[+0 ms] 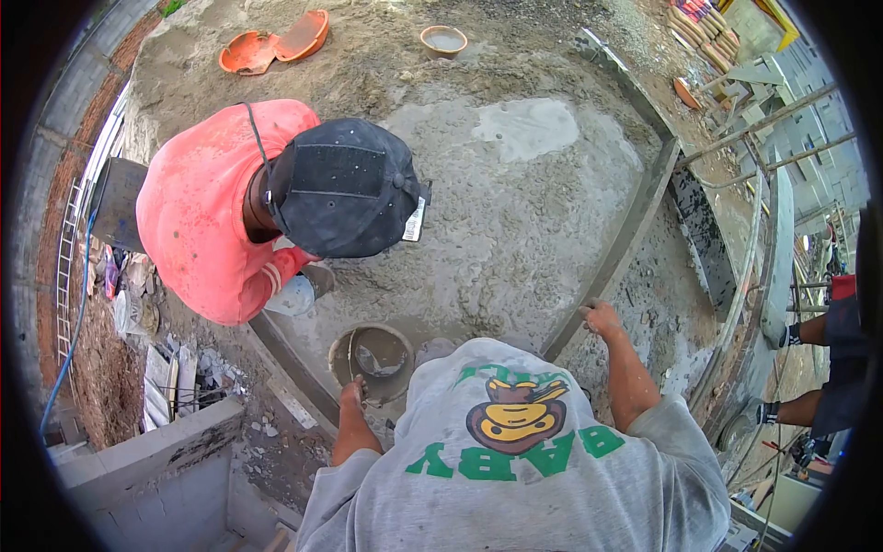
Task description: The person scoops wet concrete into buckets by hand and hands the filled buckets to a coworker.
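Observation:
My left hand [353, 392] is at the near-left rim of a round bucket [338, 354], its fingers closed at the thin wire handle. Inside the bucket is grey wet material with a lighter round patch. My right hand [601, 318] is over the top of a long form board [618, 267], fingers apart and pointing left, with nothing visible in them. Rough wet concrete [478, 239] spreads between the boards. My grey printed shirt [552, 497] fills the lower middle.
A co-worker in a pink top [198, 202] and dark cap [345, 189] leans in at left, beside a pale container [292, 296]. Orange bowls [303, 37] and a round basin [443, 40] lie at the back. Another person's legs [809, 331] stand at right. Block wall [166, 442] at lower left.

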`<state>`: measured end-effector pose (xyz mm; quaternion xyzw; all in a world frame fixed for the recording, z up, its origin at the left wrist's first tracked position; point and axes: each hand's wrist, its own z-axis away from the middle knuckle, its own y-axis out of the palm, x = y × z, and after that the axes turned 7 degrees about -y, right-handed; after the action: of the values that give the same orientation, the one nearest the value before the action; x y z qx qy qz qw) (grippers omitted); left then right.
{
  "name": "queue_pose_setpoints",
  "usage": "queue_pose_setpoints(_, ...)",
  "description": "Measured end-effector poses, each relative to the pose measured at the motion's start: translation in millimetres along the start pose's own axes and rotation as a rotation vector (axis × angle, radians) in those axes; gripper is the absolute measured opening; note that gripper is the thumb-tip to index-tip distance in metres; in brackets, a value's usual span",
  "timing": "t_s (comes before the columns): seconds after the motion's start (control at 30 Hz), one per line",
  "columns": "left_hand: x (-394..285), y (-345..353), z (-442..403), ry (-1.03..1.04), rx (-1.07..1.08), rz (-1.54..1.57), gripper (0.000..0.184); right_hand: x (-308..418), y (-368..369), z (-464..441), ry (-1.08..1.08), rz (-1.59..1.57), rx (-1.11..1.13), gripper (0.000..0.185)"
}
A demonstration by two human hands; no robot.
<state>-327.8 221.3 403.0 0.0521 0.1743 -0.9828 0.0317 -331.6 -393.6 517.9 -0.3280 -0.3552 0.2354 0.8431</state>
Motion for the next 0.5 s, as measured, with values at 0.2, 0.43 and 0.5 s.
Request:
queue_pose_setpoints(0.2, 27, -3, -68, 0.061, 0.061, 0.1, 0.029, 14, -2, -38, 0.014, -0.149, -0.069, 0.036)
queue_pose_setpoints(0.43, 47, 4, -70, -0.038, -0.01, 0.185, 0.03, 30, -27, -44, -0.001, -0.178, -0.024, 0.033)
queue_pose_setpoints(0.5, 57, 9, -76, -0.009, 0.02, 0.235, 0.031, -8, -24, -76, -0.03, -0.081, -0.035, 0.03)
